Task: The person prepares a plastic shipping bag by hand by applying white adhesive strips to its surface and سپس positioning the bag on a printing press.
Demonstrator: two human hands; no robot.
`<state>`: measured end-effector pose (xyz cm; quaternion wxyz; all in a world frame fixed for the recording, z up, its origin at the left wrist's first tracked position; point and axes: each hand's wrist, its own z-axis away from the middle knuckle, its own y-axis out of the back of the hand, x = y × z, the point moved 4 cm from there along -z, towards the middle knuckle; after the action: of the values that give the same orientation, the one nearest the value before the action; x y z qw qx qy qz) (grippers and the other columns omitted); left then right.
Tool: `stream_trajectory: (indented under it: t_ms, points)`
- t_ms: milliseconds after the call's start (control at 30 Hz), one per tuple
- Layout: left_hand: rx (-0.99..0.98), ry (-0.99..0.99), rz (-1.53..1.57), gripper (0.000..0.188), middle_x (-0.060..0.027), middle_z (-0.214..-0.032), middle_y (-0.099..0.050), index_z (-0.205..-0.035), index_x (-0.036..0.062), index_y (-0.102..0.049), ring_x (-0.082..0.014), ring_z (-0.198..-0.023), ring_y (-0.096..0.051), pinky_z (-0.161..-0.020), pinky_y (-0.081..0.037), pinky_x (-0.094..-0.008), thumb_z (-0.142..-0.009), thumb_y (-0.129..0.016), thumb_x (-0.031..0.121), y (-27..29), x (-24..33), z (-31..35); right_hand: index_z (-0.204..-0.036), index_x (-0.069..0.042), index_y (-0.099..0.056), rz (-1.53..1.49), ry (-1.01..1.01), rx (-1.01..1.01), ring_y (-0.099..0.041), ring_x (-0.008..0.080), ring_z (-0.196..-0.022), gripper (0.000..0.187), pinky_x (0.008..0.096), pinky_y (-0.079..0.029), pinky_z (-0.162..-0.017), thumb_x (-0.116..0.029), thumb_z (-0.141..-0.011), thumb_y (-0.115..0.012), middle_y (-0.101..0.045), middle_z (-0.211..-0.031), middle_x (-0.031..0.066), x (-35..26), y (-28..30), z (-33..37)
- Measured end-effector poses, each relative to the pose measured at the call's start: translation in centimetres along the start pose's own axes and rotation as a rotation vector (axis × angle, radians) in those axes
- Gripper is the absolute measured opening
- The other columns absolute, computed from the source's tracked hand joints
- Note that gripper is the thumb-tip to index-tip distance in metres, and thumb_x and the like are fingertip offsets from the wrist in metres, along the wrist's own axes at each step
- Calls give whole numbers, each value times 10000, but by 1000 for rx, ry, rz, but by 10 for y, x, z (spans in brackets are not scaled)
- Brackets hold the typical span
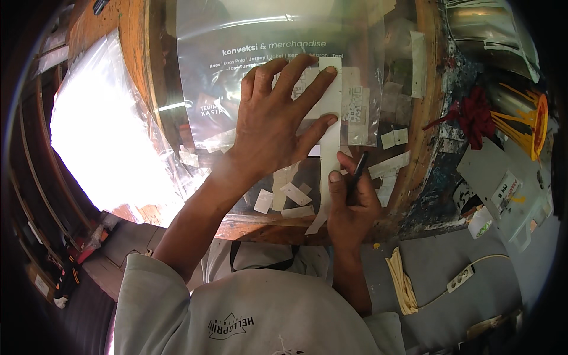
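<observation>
My left hand (278,112) lies with fingers spread over a clear printed plastic bag (201,47). Its thumb and a fingertip press on a long white strip (330,136), which has fine marks along its right edge like a ruler. The strip runs from the bag toward me, and its near end bends at the table edge. My right hand (355,204) is closed around a slim black pen (360,165), upper end pointing up. The right thumb and a fingertip are close against the strip's right side. Part of the bag's print is hidden under my left hand.
Several small pale pieces (297,193) lie on the dark glassy tabletop (242,204) with a wooden border. Bright plastic sheeting (106,130) is at the left. To the right are a dark red cloth-like bundle (476,118), a yellow-stained container (539,127) and a power strip (461,278).
</observation>
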<state>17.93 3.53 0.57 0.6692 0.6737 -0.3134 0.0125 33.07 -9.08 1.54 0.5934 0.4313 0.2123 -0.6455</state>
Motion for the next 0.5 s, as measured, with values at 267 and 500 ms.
stream_trajectory:
  t_ms: [267,500]
  points:
    - [3,-2,-6,613,-78,-1467,-512,-1442,207,-623,-337,-1289,-444,-1060,-372,-510,-894,-761,443,-1,0,0,-1288,2,-686,85,112,-9,-659,136,-933,318,283,-517,-790,-59,-976,-694,-697,-1053,70,-2,2,2]
    - [26,-13,-4,611,-75,-1453,-527,-1430,208,-637,-337,-1278,-449,-1064,-369,-502,-882,-769,445,-1,-1,0,-1277,22,-687,81,121,16,-708,183,-990,312,316,-555,-860,-47,-973,-693,-732,-1068,115,5,6,6]
